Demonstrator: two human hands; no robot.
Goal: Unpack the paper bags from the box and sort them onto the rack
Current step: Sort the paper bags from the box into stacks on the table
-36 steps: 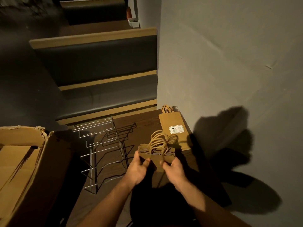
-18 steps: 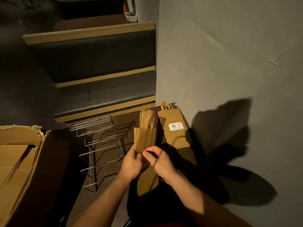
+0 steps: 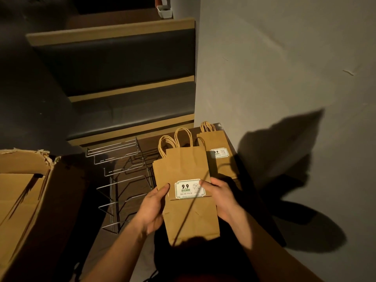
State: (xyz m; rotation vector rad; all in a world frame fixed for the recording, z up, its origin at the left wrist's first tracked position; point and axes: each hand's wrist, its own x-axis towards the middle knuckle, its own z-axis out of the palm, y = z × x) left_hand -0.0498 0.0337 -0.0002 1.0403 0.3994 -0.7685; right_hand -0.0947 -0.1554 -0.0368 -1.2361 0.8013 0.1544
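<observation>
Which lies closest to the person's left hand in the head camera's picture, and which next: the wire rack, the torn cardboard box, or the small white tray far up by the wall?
From the left hand:
1. Wire rack, just beside it on the table.
2. Cardboard box, farther out at the left edge.
3. White tray, far up beyond the benches.

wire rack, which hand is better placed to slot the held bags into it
Left, probably. The wire rack sits on the left hand's side of the held bags, right beside it. The right hand grips their far edge, towards the wall.
</observation>
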